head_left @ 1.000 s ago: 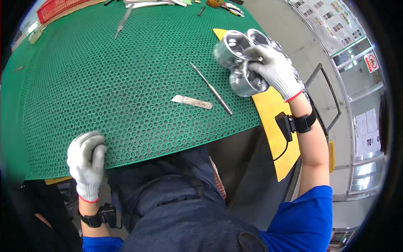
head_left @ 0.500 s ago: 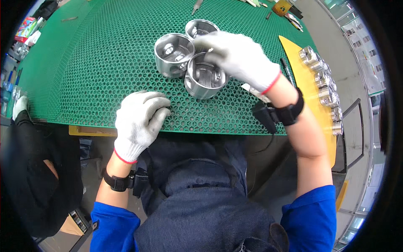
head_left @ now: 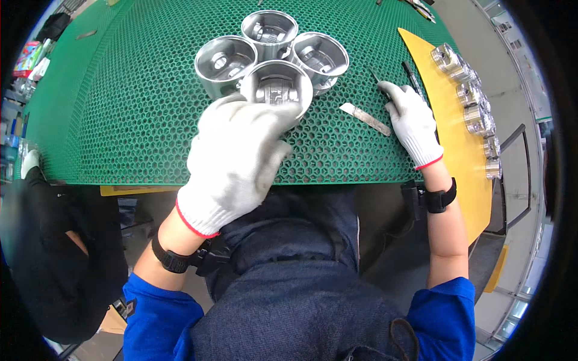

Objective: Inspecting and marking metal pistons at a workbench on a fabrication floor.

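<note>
Several open-topped metal pistons stand close together on the green honeycomb mat [head_left: 138, 120]: a front one [head_left: 274, 81], a left one [head_left: 223, 57], a back one [head_left: 269, 27] and a right one [head_left: 322, 54]. My left hand [head_left: 235, 153], in a white glove, has its fingers curled against the near wall of the front piston and hides part of it. Over by the mat's right side, my gloved right hand [head_left: 411, 117] has thumb and forefinger pinched on a thin dark tool [head_left: 376, 77]; only its tip shows. Left of that hand lies a pale, stained strip [head_left: 365, 119].
A yellow board [head_left: 454, 162] at the right carries a row of smaller metal parts [head_left: 477, 119]. A black pen-like tool [head_left: 412, 78] lies along the board's edge. Pliers [head_left: 421, 9] rest at the far right. Another person's gloved hand [head_left: 30, 162] is at the far left.
My right hand has left the pistons and moved right and nearer, uncovering the right piston. My left hand has come forward from the mat's near edge to the front piston. The view has shifted slightly.
</note>
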`<move>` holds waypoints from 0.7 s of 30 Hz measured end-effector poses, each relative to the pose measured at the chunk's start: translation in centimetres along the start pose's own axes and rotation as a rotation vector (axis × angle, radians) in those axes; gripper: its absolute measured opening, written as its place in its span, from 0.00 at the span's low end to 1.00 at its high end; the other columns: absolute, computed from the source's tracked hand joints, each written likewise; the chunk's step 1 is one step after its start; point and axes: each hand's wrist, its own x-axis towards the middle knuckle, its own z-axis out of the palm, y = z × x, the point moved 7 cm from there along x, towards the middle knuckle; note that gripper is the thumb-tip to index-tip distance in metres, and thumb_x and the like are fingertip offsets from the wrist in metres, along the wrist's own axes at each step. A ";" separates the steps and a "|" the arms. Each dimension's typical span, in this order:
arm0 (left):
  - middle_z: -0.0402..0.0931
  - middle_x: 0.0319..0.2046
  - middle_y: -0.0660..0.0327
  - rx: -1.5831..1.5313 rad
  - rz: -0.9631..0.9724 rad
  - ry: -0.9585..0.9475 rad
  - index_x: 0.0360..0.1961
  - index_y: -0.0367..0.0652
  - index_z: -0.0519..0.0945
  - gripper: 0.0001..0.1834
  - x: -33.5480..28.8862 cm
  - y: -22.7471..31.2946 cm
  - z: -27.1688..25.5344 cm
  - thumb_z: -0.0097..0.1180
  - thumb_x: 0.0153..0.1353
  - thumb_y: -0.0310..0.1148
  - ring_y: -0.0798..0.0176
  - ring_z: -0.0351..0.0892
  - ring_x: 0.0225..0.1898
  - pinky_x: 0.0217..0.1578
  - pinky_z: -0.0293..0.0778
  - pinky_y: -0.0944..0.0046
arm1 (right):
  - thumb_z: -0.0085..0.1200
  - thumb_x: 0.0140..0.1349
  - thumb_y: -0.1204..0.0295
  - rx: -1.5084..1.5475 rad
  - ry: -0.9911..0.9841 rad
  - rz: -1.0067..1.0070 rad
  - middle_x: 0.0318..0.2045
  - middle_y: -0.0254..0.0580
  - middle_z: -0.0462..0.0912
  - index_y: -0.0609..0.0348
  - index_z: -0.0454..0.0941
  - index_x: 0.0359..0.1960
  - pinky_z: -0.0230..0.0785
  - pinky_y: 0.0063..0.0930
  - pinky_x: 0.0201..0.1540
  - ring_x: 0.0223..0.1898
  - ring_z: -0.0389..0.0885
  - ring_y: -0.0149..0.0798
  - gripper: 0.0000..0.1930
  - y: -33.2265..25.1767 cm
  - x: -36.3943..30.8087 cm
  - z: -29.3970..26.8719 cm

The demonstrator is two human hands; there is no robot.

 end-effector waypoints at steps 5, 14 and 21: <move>0.79 0.26 0.61 0.086 -0.198 -0.059 0.47 0.43 0.79 0.22 -2.4 -2.0 -0.5 0.61 0.57 0.46 0.54 0.78 0.35 0.40 0.71 0.56 | 0.50 0.55 0.75 -0.167 0.054 0.000 0.30 0.38 0.75 0.40 0.77 0.49 0.74 0.41 0.34 0.32 0.78 0.44 0.19 0.4 -0.7 0.7; 0.79 0.44 0.53 -0.063 -0.248 -0.055 0.45 0.42 0.80 0.30 -8.9 -2.7 0.3 0.75 0.40 0.43 0.43 0.78 0.46 0.51 0.71 0.49 | 0.40 0.64 0.75 1.034 0.016 0.512 0.33 0.35 0.73 0.61 0.69 0.61 0.56 0.12 0.24 0.23 0.63 0.20 0.23 0.0 -3.9 -2.1; 0.78 0.46 0.51 -0.105 -0.224 -0.121 0.45 0.42 0.80 0.28 -10.1 -3.3 0.7 0.71 0.39 0.37 0.41 0.76 0.50 0.53 0.71 0.47 | 0.49 0.64 0.74 1.488 -0.698 0.611 0.29 0.27 0.77 0.58 0.74 0.60 0.61 0.14 0.27 0.24 0.67 0.20 0.21 -10.8 -11.0 0.6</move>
